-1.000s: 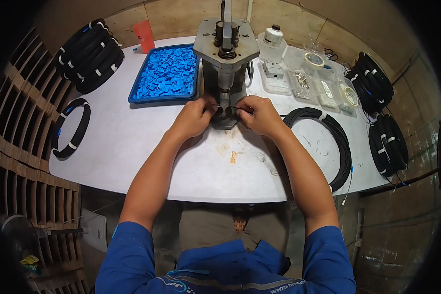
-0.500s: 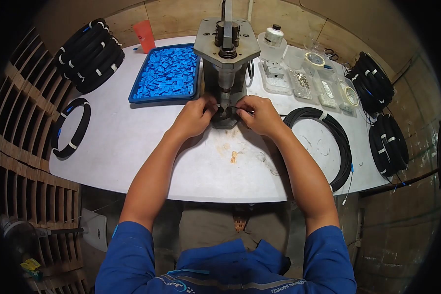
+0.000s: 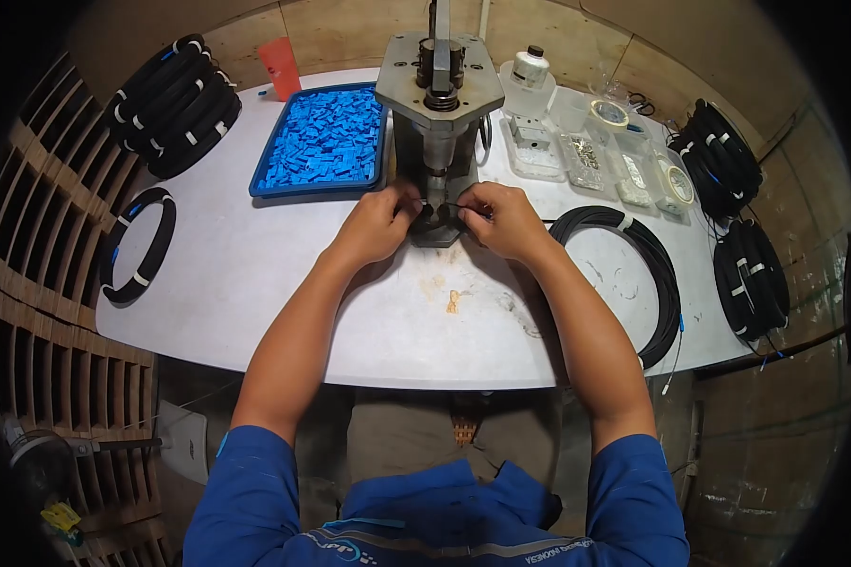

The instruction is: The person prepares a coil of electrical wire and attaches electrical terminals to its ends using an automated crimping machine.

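Observation:
A metal press (image 3: 440, 80) stands at the back middle of the white table. My left hand (image 3: 380, 222) is at the left side of its lower tool, fingers pinched on something dark and too small to make out. On the right side of the tool, my right hand (image 3: 501, 219) pinches a thin black cable whose end points in at the tool. The cable seems to run from behind my right wrist to a black cable coil (image 3: 669, 283) lying on the table at the right.
A blue tray (image 3: 265, 193) of small blue parts lies left of the press, near an orange cup (image 3: 279, 68). Clear containers (image 3: 537, 163), a white bottle (image 3: 529, 66) and tape rolls (image 3: 608, 115) stand right. Black coils (image 3: 175, 109) flank both sides.
Both hands keep their places at the press. The whole view has shifted very slightly; nothing else has visibly moved.

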The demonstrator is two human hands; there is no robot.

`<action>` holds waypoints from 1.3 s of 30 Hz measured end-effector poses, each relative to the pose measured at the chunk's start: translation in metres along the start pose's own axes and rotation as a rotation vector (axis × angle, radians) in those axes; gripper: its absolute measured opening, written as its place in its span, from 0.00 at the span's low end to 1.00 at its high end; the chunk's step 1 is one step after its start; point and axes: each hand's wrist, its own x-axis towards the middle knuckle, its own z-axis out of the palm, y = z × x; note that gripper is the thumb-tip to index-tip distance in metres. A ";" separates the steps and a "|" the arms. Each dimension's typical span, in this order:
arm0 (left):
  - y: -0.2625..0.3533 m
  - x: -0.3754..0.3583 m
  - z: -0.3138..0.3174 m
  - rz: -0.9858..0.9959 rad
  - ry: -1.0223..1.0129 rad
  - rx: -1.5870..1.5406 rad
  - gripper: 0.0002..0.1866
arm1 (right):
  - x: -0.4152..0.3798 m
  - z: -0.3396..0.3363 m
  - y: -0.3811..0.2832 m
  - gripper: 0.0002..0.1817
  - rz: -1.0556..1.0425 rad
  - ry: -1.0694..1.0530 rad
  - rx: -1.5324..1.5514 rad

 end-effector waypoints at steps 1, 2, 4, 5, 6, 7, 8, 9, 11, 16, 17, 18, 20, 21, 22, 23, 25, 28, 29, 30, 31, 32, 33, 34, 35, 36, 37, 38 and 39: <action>0.001 0.000 0.000 -0.006 -0.003 0.008 0.11 | 0.000 0.000 0.000 0.08 -0.008 0.007 0.000; -0.001 0.000 0.000 -0.007 -0.004 0.008 0.11 | 0.000 0.000 0.002 0.08 -0.007 0.007 0.001; -0.004 0.000 0.001 0.014 0.000 0.009 0.10 | 0.001 0.001 0.004 0.08 -0.061 0.017 -0.006; -0.005 0.000 0.002 0.014 -0.001 0.009 0.10 | 0.001 0.001 0.004 0.08 -0.060 0.018 -0.005; -0.005 0.000 0.002 0.019 0.000 0.009 0.10 | 0.001 0.001 0.004 0.08 -0.069 0.022 -0.020; -0.006 0.001 0.002 0.025 0.002 0.009 0.10 | 0.001 0.000 0.003 0.08 -0.079 0.026 -0.036; -0.006 0.001 0.002 0.025 0.001 0.009 0.10 | 0.001 0.000 0.002 0.08 -0.079 0.026 -0.035; -0.006 0.001 0.002 0.027 0.003 0.008 0.10 | 0.001 0.000 0.002 0.08 -0.071 0.021 -0.047; -0.007 0.000 0.002 0.028 0.004 0.008 0.10 | 0.001 -0.001 0.001 0.08 -0.063 0.017 -0.057; -0.008 0.000 0.003 0.025 0.004 0.004 0.11 | 0.002 0.000 0.002 0.08 -0.063 0.021 -0.055; -0.008 0.000 0.003 0.026 0.004 0.004 0.11 | 0.002 0.000 0.002 0.08 -0.063 0.021 -0.056; -0.008 0.000 0.002 0.025 0.000 0.007 0.11 | 0.002 0.000 0.002 0.08 -0.063 0.021 -0.059; -0.009 0.000 0.003 0.023 -0.005 0.009 0.11 | 0.001 0.000 0.002 0.08 -0.062 0.020 -0.063; -0.010 0.000 0.003 0.032 0.002 0.000 0.11 | 0.002 0.000 0.002 0.08 -0.056 0.016 -0.055; -0.011 0.000 0.003 0.041 0.009 -0.009 0.11 | 0.002 0.000 0.002 0.08 -0.051 0.012 -0.048; -0.010 0.000 0.003 0.042 0.010 -0.009 0.11 | 0.002 -0.001 0.002 0.08 -0.051 0.012 -0.048; -0.008 0.000 0.002 0.036 0.004 -0.001 0.10 | 0.002 -0.001 0.002 0.08 -0.058 0.015 -0.066; -0.006 0.000 0.002 0.020 0.005 0.001 0.10 | 0.002 -0.001 0.001 0.08 -0.061 0.017 -0.073; -0.006 0.000 0.002 0.020 0.005 0.000 0.10 | 0.002 -0.001 0.001 0.08 -0.061 0.017 -0.073; -0.006 0.000 0.002 0.020 0.002 0.003 0.10 | 0.002 0.000 0.001 0.08 -0.061 0.020 -0.078; -0.006 0.000 0.002 0.019 -0.002 0.005 0.10 | 0.001 0.000 0.001 0.08 -0.060 0.024 -0.082; -0.007 0.000 0.002 0.019 -0.002 0.005 0.10 | 0.001 0.000 0.002 0.08 -0.060 0.024 -0.082; -0.009 0.001 0.003 0.027 0.001 0.001 0.10 | 0.001 0.001 0.002 0.08 -0.061 0.031 -0.053; -0.010 0.001 0.003 0.035 0.004 -0.004 0.10 | 0.001 0.001 0.003 0.08 -0.062 0.038 -0.024; -0.010 0.001 0.003 0.035 0.004 -0.004 0.10 | 0.001 0.001 0.003 0.08 -0.062 0.038 -0.024; -0.010 0.001 0.003 0.038 0.004 0.001 0.10 | 0.002 0.001 0.004 0.08 -0.067 0.035 -0.024; -0.010 0.001 0.003 0.041 0.003 0.005 0.10 | 0.002 0.001 0.004 0.08 -0.072 0.032 -0.025; -0.009 0.001 0.003 0.042 0.003 0.005 0.10 | 0.002 0.001 0.004 0.08 -0.072 0.033 -0.025; -0.008 0.001 0.002 0.039 0.003 0.008 0.10 | 0.002 0.001 0.005 0.08 -0.073 0.033 -0.027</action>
